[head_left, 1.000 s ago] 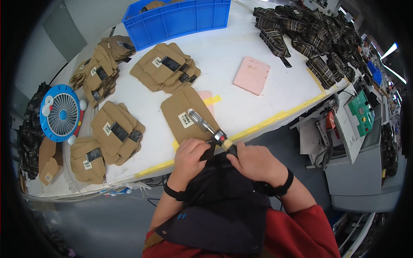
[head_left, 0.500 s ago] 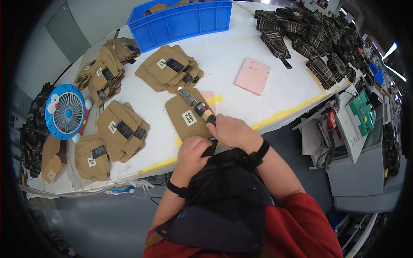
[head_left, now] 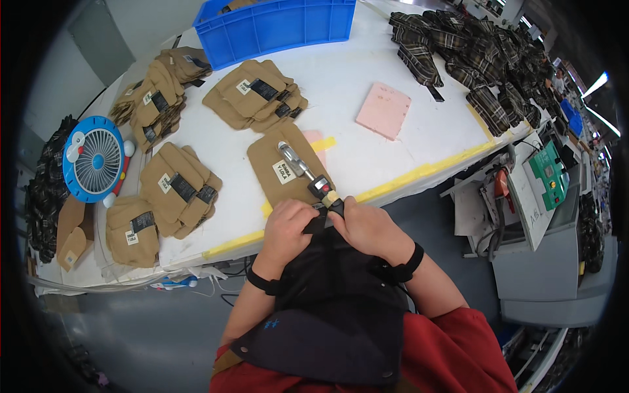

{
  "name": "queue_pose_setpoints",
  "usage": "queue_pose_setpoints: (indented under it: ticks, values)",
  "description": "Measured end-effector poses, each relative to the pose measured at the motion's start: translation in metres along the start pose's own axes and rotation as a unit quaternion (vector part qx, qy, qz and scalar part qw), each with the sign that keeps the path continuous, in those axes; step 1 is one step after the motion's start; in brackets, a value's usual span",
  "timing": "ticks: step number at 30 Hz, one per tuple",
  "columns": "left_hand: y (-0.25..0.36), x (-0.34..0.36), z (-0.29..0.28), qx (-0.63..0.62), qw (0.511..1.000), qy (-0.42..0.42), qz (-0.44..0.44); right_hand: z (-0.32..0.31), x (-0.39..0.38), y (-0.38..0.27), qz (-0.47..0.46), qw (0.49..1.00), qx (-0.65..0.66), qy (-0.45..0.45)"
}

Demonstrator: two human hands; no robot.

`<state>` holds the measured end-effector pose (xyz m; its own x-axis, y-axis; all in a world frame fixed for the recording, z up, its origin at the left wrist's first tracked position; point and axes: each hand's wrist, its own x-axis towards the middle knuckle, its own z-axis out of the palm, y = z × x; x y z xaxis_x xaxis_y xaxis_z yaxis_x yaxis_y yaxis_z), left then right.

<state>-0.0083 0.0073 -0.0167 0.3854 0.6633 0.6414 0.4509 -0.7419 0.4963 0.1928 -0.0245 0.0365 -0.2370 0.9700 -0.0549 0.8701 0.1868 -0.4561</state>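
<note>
The room has a grey floor (head_left: 164, 334), and a white tabletop (head_left: 334, 75) fills its middle, with yellow tape (head_left: 422, 173) along the near edge. One tan fabric piece (head_left: 288, 141) with a white label lies flat on this tabletop, near the front edge and directly before the person.

The left hand (head_left: 286, 226) is at the near end of the fabric piece; its grip is pinching a dark tag (head_left: 315, 223) between thumb and fingers. The right hand (head_left: 370, 226) has its grip closed around the dark handle of a hand-held tool (head_left: 308, 171). The bright metal front of the tool points away from the person and is above the fabric piece, beside the label; whether it touches the cloth, I cannot tell. The two hands are near each other, with the tag between them.

Beyond the fabric piece and to the left of it, there are several stacks of tan pieces (head_left: 239, 101) with white and black labels. A blue plastic crate (head_left: 278, 31) stands at the far side. To the right lies a pink rectangular block (head_left: 384, 108), and farther, a heap of dark plaid fabric (head_left: 475, 56). At the left side are a round blue fan (head_left: 97, 162) and an open cardboard box (head_left: 71, 219). A green control panel (head_left: 549, 173) is at the right of the tabletop, on grey equipment.
</note>
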Motion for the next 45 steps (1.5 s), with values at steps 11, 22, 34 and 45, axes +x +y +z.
queue_pose_setpoints:
  ticks: [11,22,34,45]
  values:
    - [0.001,-0.004,-0.002,0.002,1.000,-0.005,-0.003,-0.030,-0.022,-0.001,0.004,0.998,-0.049,-0.050]
    - [0.004,0.002,-0.002,-0.012,0.999,-0.007,-0.034,-0.044,0.053,-0.011,0.067,0.990,0.030,-0.117]
    - [0.009,0.005,0.003,-0.039,0.985,0.075,-0.152,-0.028,0.040,0.029,0.021,0.995,0.096,-0.012]
    - [0.019,0.014,-0.001,0.014,0.986,0.022,-0.167,-0.015,0.043,0.040,0.010,0.982,0.187,0.014]
